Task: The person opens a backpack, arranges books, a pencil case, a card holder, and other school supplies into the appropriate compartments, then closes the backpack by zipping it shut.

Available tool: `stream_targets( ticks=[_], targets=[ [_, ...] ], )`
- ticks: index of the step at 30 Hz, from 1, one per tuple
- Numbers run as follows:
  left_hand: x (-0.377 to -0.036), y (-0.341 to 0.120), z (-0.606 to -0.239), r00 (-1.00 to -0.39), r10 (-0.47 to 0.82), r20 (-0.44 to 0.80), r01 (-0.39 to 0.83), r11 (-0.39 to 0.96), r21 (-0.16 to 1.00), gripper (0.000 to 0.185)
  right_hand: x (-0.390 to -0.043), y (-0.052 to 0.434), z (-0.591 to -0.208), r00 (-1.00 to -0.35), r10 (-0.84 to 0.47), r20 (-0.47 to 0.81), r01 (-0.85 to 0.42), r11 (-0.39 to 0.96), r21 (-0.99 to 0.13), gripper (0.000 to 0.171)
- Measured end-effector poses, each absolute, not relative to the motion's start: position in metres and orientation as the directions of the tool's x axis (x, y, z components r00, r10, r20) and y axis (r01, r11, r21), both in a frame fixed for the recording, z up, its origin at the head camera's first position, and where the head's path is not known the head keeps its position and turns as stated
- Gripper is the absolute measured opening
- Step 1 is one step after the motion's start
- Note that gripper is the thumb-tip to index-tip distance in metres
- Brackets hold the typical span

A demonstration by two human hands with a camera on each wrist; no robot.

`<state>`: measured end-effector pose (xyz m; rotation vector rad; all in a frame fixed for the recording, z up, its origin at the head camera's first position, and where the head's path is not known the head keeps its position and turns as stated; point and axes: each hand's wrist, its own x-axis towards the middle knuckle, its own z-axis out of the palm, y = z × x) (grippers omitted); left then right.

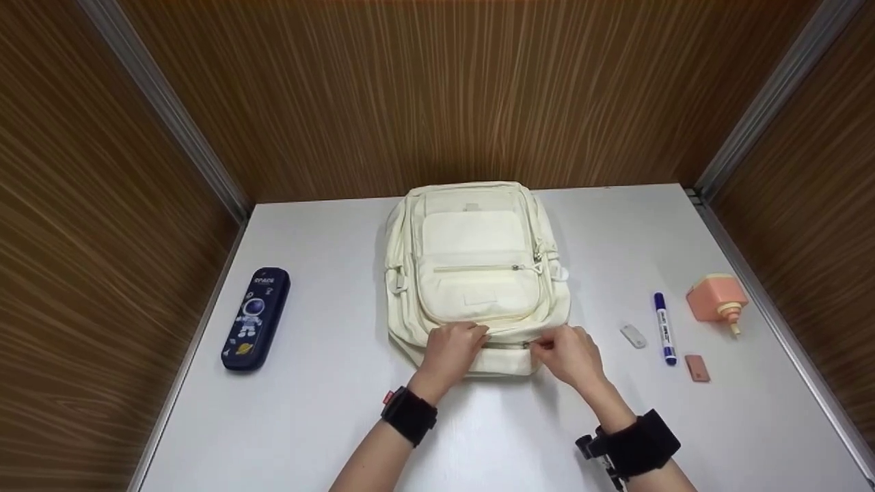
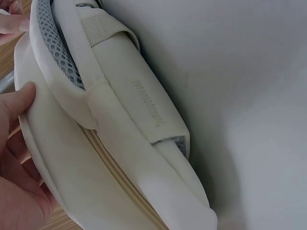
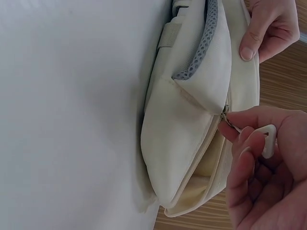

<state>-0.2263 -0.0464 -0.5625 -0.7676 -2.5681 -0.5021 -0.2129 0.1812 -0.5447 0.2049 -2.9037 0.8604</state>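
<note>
Backpack (image 1: 475, 236) lies on the table (image 1: 307, 417), its near edge pinched by the left hand (image 1: 452, 350) and its zip pull (image 3: 271, 139) clamped in the right hand (image 1: 571, 355); zip work seems in progress, the next move likely calling for a steady pull with that edge taut. Its gaping pocket (image 3: 220, 178) shows only pale lining (image 3: 207, 163); left of the backpack, a closed pencil case (image 1: 254, 319) hides its contents.

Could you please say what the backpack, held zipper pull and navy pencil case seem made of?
Backpack: matte woven fabric, perhaps canvas or polyester, given soft creases and fine weave lines.
Held zipper pull: probably smooth white plastic, a stiff uniform loop.
Navy pencil case: perhaps satin moulded plastic, judging by crisp rounded edges.
</note>
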Motion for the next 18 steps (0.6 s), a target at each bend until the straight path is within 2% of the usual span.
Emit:
stream_targets(
  ticks=[7,13,18],
  targets=[
    [-0.227,-0.049,-0.563,-0.733,0.441,0.517,0.610,0.763,0.213,0.018,-0.216,0.198,-0.544,-0.988,-0.056,0.146,-0.126,0.840,-0.527,0.020],
    [-0.225,-0.050,-0.566,-0.715,0.472,0.517,0.606,0.786,0.121,0.023,-0.223,0.211,-0.545,-0.996,-0.040,0.083,-0.078,0.845,-0.528,0.008],
    [-0.225,-0.049,-0.566,-0.713,0.486,0.506,0.599,0.797,0.078,0.023,-0.227,0.221,-0.545,-0.996,-0.051,0.069,-0.079,0.850,-0.521,0.009]
  ],
)
